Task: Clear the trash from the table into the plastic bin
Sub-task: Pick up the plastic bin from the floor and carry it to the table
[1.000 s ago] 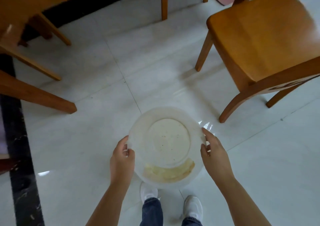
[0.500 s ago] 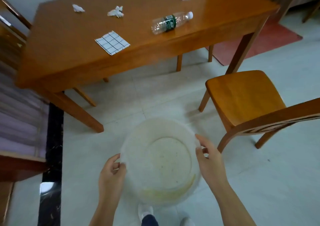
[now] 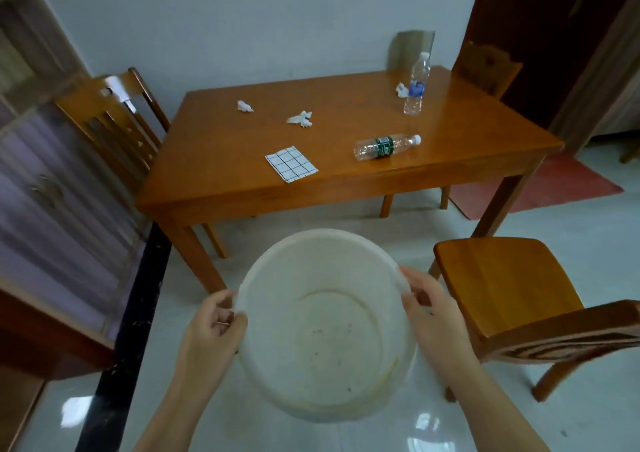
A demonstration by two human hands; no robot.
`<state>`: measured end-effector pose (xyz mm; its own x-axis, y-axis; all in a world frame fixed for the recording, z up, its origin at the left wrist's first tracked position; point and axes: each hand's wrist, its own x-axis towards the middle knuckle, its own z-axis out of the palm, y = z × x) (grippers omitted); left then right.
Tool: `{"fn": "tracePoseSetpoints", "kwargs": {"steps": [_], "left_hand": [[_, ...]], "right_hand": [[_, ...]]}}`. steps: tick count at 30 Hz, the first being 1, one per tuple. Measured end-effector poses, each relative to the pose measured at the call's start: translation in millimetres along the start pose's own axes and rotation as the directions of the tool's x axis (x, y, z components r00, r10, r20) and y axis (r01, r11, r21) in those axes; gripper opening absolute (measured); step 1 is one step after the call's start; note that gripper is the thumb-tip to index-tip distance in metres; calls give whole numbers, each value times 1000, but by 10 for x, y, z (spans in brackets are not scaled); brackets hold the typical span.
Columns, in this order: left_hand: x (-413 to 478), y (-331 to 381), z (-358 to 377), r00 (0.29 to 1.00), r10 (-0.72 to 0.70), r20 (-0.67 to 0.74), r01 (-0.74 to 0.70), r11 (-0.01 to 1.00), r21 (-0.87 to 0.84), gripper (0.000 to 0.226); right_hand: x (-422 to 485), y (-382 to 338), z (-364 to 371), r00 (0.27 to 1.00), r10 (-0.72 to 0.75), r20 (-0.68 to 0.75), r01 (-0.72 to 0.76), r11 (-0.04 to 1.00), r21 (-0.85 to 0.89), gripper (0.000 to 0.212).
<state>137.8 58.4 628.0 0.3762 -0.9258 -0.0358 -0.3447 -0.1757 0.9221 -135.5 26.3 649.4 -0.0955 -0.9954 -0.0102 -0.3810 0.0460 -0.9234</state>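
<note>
I hold a round white plastic bin (image 3: 325, 333) in front of me, above the floor. My left hand (image 3: 211, 327) grips its left rim and my right hand (image 3: 429, 309) grips its right rim. The bin looks empty, with specks and a yellowish stain inside. Ahead stands a wooden table (image 3: 225, 188). On it lie a green-labelled bottle on its side (image 3: 386, 146), an upright blue-labelled bottle (image 3: 415, 87), a checked paper (image 3: 291, 164) and crumpled tissues (image 3: 300, 119) (image 3: 244, 106) (image 3: 401, 90).
A wooden chair (image 3: 502, 285) stands close on my right, another chair (image 3: 114, 119) at the table's left and one (image 3: 485, 67) at its far right. A red mat (image 3: 540, 188) lies beyond the table. Dark cabinet front (image 3: 52, 209) on the left.
The view has risen from the floor to the table. The bin has been lifted and sits larger in view; both hands keep their grip on its rim.
</note>
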Motion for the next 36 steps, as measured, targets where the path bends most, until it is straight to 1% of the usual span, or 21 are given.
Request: {"fn": "tracePoseSetpoints", "kwargs": {"steps": [2, 5, 7, 11, 14, 19, 23, 27, 30, 32, 36], "left_hand": [[60, 79, -135, 1000, 18, -11, -18, 999, -37, 29], [175, 164, -358, 1000, 9, -10, -10, 995, -96, 30], [292, 208, -555, 999, 33, -1, -33, 994, -107, 30], [569, 274, -972, 994, 107, -20, -108, 992, -60, 31], [797, 269, -1293, 987, 157, -44, -157, 988, 7, 32], [1194, 197, -1704, 979, 193, -71, -188, 980, 66, 30], [1431, 195, -1848, 978, 186, -91, -190, 981, -30, 31], [1693, 191, -1880, 971, 174, -166, -188, 979, -76, 28], [1930, 204, -1868, 960, 177, -219, -200, 975, -92, 29], [2125, 234, -1850, 954, 178, -243, -207, 973, -99, 30], [2554, 353, -1759, 944, 193, -267, -226, 969, -99, 29]], "right_hand": [[49, -158, 83, 1000, -28, -5, 28, 1000, 4, 27], [115, -380, 233, 999, -40, -16, 41, 999, 6, 28], [172, -554, 368, 999, -39, -23, 40, 999, 23, 29], [308, -909, 703, 999, -41, 1, 41, 998, 42, 30], [417, -1135, 984, 999, -48, 4, 47, 996, 77, 28], [596, -1413, 1459, 995, -101, -11, 102, 986, 135, 29], [743, -1499, 1775, 992, -83, -92, 99, 977, 188, 22], [971, -1538, 2036, 989, -77, -128, 106, 967, 232, 19], [1168, -1545, 2156, 992, -85, -95, 108, 959, 263, 17], [1344, -1528, 2204, 995, -94, -47, 103, 950, 293, 18], [1827, -1498, 2278, 993, -110, 44, 88, 935, 344, 24]]}}
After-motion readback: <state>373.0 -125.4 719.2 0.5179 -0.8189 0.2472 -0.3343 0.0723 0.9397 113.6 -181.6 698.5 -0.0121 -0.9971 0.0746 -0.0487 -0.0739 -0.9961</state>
